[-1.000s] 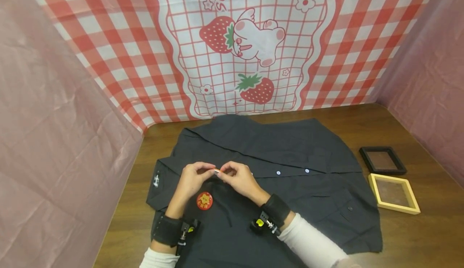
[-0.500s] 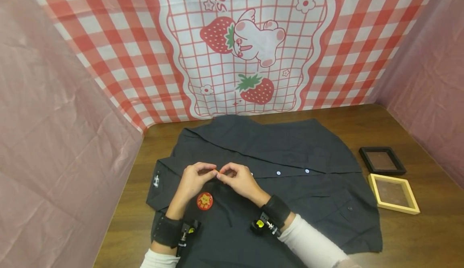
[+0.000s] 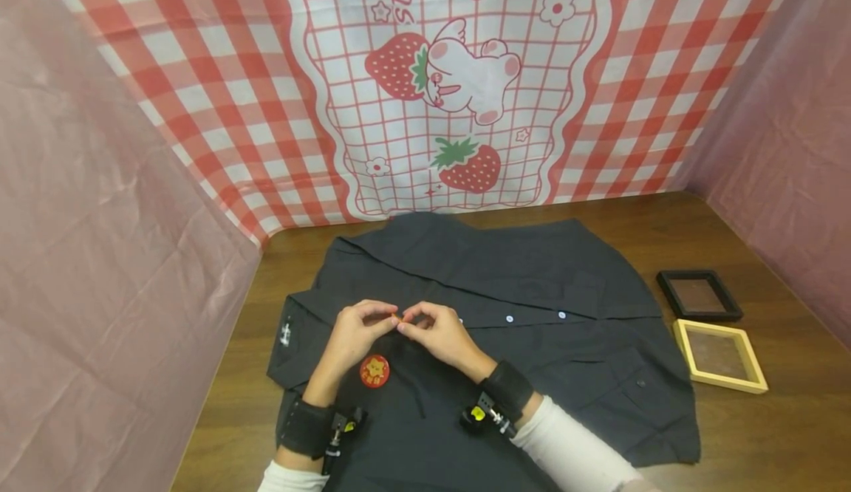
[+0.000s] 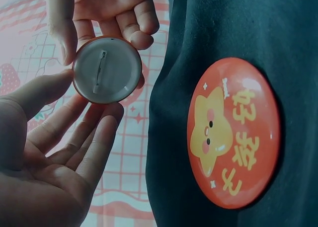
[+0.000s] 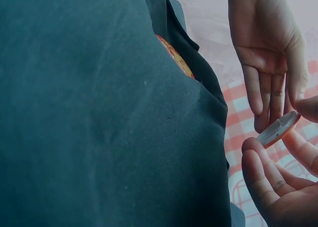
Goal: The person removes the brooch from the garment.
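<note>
A round badge (image 4: 107, 70) with a safety-pin back is held up between both hands over the dark shirt (image 3: 492, 374). Its pale metal back and pin face the left wrist camera. My left hand (image 3: 354, 335) pinches its rim with thumb and fingers. On the opposite side my right hand (image 3: 440, 333) pinches the rim too, fingertips close to the left ones. In the right wrist view the badge (image 5: 279, 128) appears nearly edge-on, with an orange rim. A second badge, red with a yellow star (image 4: 233, 132), lies face up on the shirt below the left hand.
The shirt lies spread on a wooden table (image 3: 226, 403), with white buttons (image 3: 510, 319) along its placket. To the right are a black frame (image 3: 699, 295) and a pale yellow frame (image 3: 721, 355). A checked strawberry cloth (image 3: 465, 93) hangs behind.
The held badge has tilted slightly: its silvery side showed in the head view a second ago, and now only a bit of orange shows between the fingertips. Both hands stay nearly in place.
</note>
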Demonstrator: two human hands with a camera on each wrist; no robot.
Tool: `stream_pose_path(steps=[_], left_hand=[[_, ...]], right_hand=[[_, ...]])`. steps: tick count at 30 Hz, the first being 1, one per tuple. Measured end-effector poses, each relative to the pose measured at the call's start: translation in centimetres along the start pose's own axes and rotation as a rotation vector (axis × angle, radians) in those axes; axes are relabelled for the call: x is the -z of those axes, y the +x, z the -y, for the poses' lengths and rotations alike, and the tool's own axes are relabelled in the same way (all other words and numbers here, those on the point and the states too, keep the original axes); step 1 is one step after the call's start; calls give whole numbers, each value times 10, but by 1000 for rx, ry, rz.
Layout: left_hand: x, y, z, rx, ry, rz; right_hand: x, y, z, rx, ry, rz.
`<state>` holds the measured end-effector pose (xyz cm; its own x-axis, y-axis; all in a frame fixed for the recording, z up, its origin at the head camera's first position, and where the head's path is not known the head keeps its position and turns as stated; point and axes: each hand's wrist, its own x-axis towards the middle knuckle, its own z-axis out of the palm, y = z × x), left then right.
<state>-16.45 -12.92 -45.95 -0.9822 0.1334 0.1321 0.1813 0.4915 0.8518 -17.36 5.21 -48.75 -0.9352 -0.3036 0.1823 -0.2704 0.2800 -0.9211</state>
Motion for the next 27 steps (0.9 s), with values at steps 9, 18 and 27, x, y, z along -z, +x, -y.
stream_pose_path(steps=[9,18,27], left_hand=[[-1,0,1,-16,-40,31],[-3,-3,4,-4,-63,47],[2,-4,3,20,-2,67]], right_hand=[[0,0,-4,-9,37,25],[1,0,-7,-26,51,53],[3,-2,-8,55,34,52]])
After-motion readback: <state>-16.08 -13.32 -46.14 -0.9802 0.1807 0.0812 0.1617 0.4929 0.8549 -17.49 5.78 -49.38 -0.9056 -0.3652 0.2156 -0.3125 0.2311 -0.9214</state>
